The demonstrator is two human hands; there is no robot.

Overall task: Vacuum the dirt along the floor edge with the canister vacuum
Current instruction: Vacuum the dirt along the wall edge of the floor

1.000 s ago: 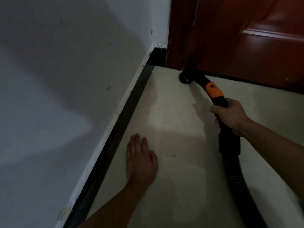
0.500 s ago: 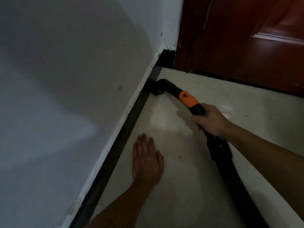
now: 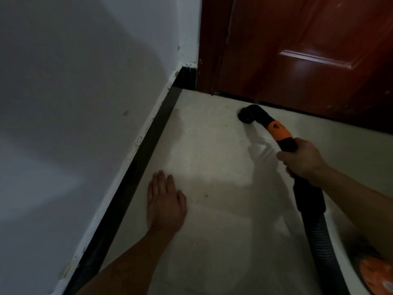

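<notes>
The right hand (image 3: 302, 160) is clamped on the black vacuum pipe (image 3: 308, 196) just behind its orange collar (image 3: 277, 129), fingers curled round it. The round nozzle (image 3: 247, 114) is down at the pale floor (image 3: 212, 145) near its far edge, just in front of the red-brown door (image 3: 297, 60) and well apart from the black skirting board (image 3: 136, 167) along the left edge. The ribbed hose (image 3: 319, 237) trails toward the near right corner. The left hand (image 3: 165, 205) lies flat on the floor, fingers straight, beside the skirting board. A small speck (image 3: 205, 195) lies just right of it.
</notes>
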